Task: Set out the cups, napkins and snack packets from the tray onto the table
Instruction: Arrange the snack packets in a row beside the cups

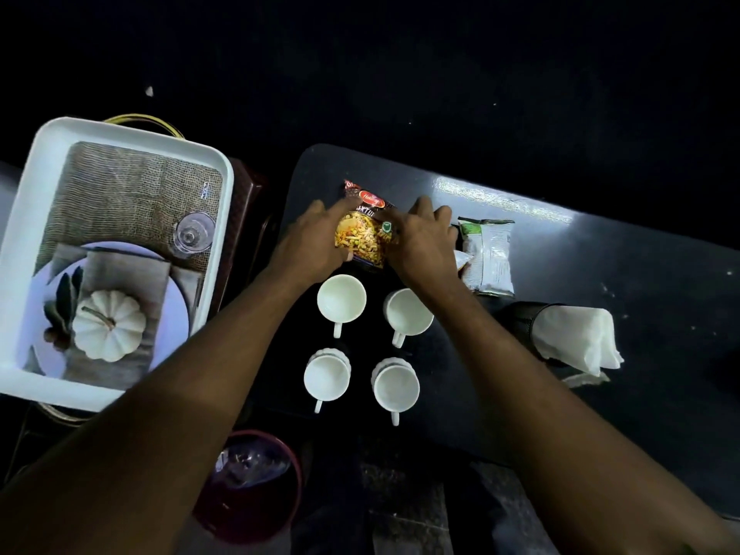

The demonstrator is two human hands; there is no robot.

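Observation:
Several white cups stand on the dark table in two rows: a far left cup, a far right cup, a near left cup and a near right cup. Beyond them lies a red and yellow snack packet. My left hand presses on its left side and my right hand on its right side. A white and green snack packet lies to the right. White napkins stick out of a black holder.
The white tray sits at the left, off the table, its printed base showing a plate, pumpkin and glass. A dark red bin stands on the floor below. The surroundings are very dark.

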